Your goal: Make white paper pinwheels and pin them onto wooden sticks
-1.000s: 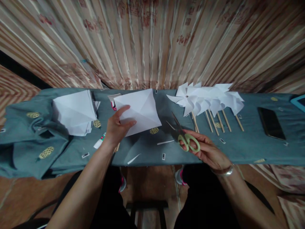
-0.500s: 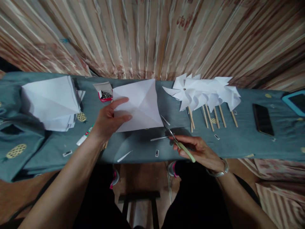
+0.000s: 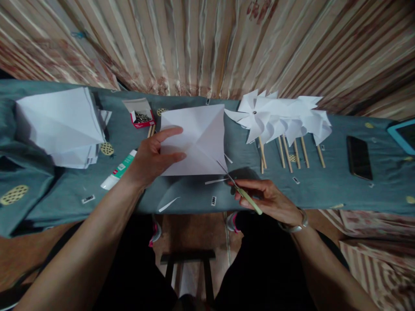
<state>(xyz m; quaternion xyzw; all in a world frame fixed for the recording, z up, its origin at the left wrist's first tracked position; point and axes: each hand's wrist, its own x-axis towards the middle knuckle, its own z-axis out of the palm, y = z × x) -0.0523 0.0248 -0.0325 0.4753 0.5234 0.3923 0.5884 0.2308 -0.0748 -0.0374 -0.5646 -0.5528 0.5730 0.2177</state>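
A square sheet of white paper [image 3: 202, 129] with diagonal creases is in my left hand [image 3: 152, 157], which grips its left edge. Thumb and forefinger lie on top, apart from each other; the other fingers are hidden. My right hand [image 3: 274, 198] is closed around the pale green handles of a pair of scissors [image 3: 247, 201]. Its blades reach over the sheet's lower right corner and point along the diagonal crease. Thin paper strips [image 3: 216, 181] lie just below that corner.
To the left are a stack of creased paper [image 3: 61, 121], an open red box of small metal pins [image 3: 142, 117] and a green-and-white packet [image 3: 119, 168]. Paper pinwheels [image 3: 279, 116] on wooden sticks lie to the right, beside a phone [image 3: 359, 157] and a blue-framed device [image 3: 402, 134].
The scissors' blades have moved up and left onto the sheet's corner. The sheet has shifted slightly right, away from the red box, with my left hand still on it.
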